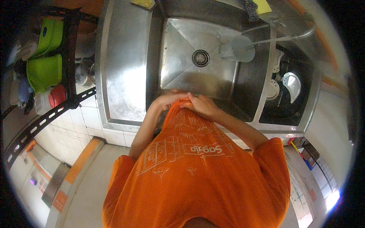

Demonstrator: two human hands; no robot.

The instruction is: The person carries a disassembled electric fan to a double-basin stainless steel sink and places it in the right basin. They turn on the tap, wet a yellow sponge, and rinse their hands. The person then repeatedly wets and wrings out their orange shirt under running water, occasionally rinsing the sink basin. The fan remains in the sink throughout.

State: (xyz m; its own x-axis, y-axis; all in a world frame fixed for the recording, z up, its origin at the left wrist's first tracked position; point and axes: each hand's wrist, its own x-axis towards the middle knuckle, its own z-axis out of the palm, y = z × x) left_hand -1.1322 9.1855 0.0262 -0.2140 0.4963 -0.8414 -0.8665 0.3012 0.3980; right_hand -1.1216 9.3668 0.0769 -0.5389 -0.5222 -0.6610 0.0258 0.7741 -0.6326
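Note:
Both of my hands meet at the front edge of a stainless steel sink [185,79], gripping the gathered hem of my orange T-shirt [196,162]. My left hand [168,99] has its fingers bent around the bunched cloth. From the other side my right hand [203,105] closes on the same cloth, its fingers close to those of the left. The shirt is pulled forward, away from my body, and bears printed line drawings and writing. Beyond the hands is the round drain [200,58] in the basin floor. Some of the fingertips are hidden by the folds.
A translucent round container or jug [242,49] is at the basin's right, below a tap [296,37]. Farther right, a dark basin holds white curved pieces [292,85]. At the left, a black slotted metal rack [42,122] carries green containers [45,71] and a red cup [57,96].

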